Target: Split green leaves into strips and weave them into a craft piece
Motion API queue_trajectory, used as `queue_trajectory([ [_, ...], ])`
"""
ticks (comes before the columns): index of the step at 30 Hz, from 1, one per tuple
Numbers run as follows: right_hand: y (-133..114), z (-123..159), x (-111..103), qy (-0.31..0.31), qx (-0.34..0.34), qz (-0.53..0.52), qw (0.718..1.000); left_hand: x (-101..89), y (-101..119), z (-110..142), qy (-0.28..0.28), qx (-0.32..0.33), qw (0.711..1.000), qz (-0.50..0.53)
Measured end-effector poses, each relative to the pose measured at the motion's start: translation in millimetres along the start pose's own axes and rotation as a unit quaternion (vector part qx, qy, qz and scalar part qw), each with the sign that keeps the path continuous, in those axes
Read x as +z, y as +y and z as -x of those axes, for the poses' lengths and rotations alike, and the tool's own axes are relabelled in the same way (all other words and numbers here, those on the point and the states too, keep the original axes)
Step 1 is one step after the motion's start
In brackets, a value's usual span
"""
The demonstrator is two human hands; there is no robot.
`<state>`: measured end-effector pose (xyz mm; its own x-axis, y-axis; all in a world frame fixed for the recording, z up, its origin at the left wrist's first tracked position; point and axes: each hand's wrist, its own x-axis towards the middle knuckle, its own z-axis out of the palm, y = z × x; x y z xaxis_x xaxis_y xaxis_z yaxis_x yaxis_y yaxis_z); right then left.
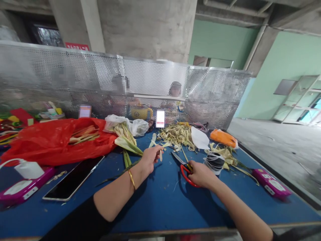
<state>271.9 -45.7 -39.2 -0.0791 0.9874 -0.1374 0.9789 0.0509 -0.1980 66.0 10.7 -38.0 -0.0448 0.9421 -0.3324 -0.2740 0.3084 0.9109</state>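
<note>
My left hand (149,157) is closed in a pinch on a pale leaf strip (160,147) above the blue table (160,204); a gold bangle sits on that wrist. My right hand (200,174) grips red-handled scissors (184,169), whose blades point up and left toward the strip. A bundle of green and cream leaves (126,139) lies just left of my left hand. Cut pale leaf scraps (177,135) are heaped beyond both hands.
A red plastic bag (50,142) with leaf stalks lies at left, and a dark tablet (72,179) and a pink device (22,187) in front of it. A spool of white cord (215,162), an orange packet (223,138) and another pink device (271,182) are at right. A perforated metal screen (150,87) backs the table, with people behind it.
</note>
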Motion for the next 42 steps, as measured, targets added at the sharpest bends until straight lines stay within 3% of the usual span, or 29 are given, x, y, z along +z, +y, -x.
queue_trajectory([
  [2, 6.3, -8.9, -4.2, 0.010, 0.001, -0.131, 0.991, -0.3, 6.7, -7.4, 0.011, 0.013, 1.000, -0.003],
  [3, 7.9, -12.8, -6.0, 0.019, 0.004, -0.235, 0.972, -1.0, 9.8, -11.7, 0.016, 0.018, 1.000, -0.005],
  [4, 7.8, -16.3, -7.6, 0.026, 0.000, -0.353, 0.935, -1.9, 12.4, -15.9, 0.019, 0.021, 1.000, -0.006],
  [6, 2.7, -23.1, -9.8, 0.036, -0.029, -0.552, 0.833, -4.2, 16.3, -23.3, 0.021, 0.022, 1.000, -0.006],
  [8, -7.1, -29.6, -11.1, 0.032, -0.067, -0.660, 0.748, -7.2, 18.4, -28.2, 0.014, 0.019, 1.000, -0.005],
  [10, -17.4, -34.9, -11.4, 0.015, -0.083, -0.689, 0.720, -11.2, 18.7, -31.4, 0.001, 0.013, 1.000, -0.003],
  [12, -24.2, -37.2, -11.0, -0.005, -0.093, -0.675, 0.732, -16.0, 17.6, -34.7, -0.014, 0.007, 1.000, 0.000],
  [16, -21.8, -32.1, -9.6, -0.062, -0.120, -0.597, 0.791, -23.3, 12.9, -42.9, -0.026, 0.001, 1.000, 0.015],
  [19, -13.6, -27.1, -8.5, -0.101, -0.089, -0.550, 0.824, -23.6, 10.7, -45.8, -0.019, -0.009, 0.999, 0.029],
  [22, -9.5, -26.2, -5.7, -0.122, -0.062, -0.527, 0.839, -21.2, 10.1, -44.3, -0.013, -0.003, 1.000, 0.023],
  [32, -16.4, -23.4, -2.5, -0.176, -0.042, -0.572, 0.800, -19.1, 3.3, -41.3, -0.030, 0.052, 0.997, -0.039],
  [42, -19.3, -26.5, -0.2, -0.161, -0.065, -0.588, 0.790, -16.3, -1.2, -38.6, -0.055, 0.045, 0.997, -0.044],
])
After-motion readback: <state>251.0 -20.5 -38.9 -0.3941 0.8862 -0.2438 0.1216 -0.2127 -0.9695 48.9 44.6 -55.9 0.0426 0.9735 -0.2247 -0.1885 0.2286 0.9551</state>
